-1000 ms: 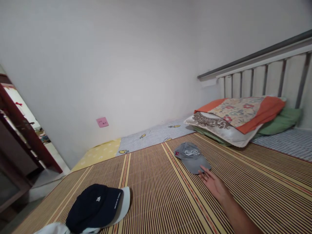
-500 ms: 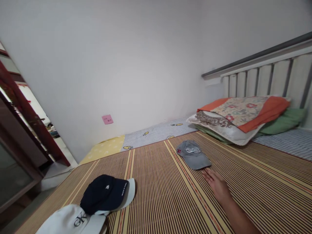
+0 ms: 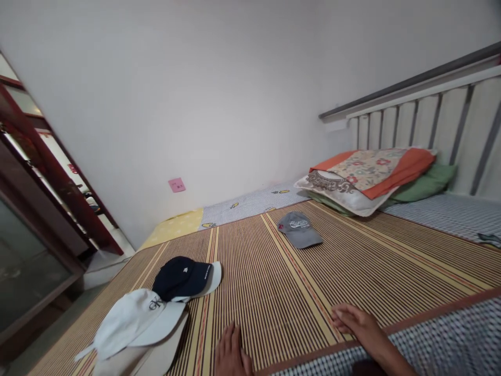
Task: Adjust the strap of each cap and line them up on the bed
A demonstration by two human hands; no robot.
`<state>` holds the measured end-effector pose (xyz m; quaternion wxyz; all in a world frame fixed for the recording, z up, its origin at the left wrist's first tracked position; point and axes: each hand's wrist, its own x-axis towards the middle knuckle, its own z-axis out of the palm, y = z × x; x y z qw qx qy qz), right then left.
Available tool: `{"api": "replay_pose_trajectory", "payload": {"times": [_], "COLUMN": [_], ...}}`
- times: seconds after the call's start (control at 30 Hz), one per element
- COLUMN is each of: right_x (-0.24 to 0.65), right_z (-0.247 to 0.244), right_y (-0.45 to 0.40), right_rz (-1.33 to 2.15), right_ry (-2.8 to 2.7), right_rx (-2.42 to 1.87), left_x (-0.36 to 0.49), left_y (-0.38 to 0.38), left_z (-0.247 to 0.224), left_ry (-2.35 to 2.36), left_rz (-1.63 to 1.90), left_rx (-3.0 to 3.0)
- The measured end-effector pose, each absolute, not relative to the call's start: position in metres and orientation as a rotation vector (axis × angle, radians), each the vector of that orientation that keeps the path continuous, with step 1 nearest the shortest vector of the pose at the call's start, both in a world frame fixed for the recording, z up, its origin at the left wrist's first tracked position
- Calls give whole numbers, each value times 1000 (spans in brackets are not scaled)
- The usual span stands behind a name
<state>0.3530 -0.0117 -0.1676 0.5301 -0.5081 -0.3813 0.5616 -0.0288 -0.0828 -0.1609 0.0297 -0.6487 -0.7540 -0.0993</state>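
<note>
My right hand (image 3: 357,325) is over the near part of the striped mat (image 3: 274,282), fingers loosely extended and holding nothing. Low in the middle, my left hand (image 3: 230,351) shows with its fingers stretched out, also bare of any object. Farther off, between the two, a grey baseball cap (image 3: 300,231) with white lettering lies apart from both hands. Left of my left hand sit a navy cap (image 3: 180,278) with a pale brim and a white cap (image 3: 129,318) marked CK, touching each other. Part of a beige cap (image 3: 168,351) sticks out under the white one.
Stacked pillows (image 3: 364,180) with orange and floral covers lie by the slatted headboard (image 3: 415,122). A pink note (image 3: 177,185) is on the wall behind the bed. At left are a red-brown door frame (image 3: 94,219) and a glass-panelled cabinet (image 3: 27,271).
My right hand has drawn back from the grey cap's brim toward me. My left hand has come into view at the bottom. The view has shifted, showing more of the near bed edge.
</note>
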Motion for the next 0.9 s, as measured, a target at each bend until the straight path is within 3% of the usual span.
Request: {"api": "replay_pose_trajectory", "payload": {"times": [0.17, 0.57, 0.9], "right_x": [349, 351, 360], "right_z": [-162, -147, -116], "right_y": [-17, -8, 93], "right_rz": [1267, 1378, 1366], "right_ry": [-982, -795, -598], "right_rx": [-1254, -1222, -1048], "left_x": [-11, -13, -2], "left_y": [-77, -57, -54], "left_z": [-131, -122, -112], "left_ry": [-2469, -2396, -2498], "left_rz": [18, -17, 50], "left_rx": [-2041, -2140, -2067]}}
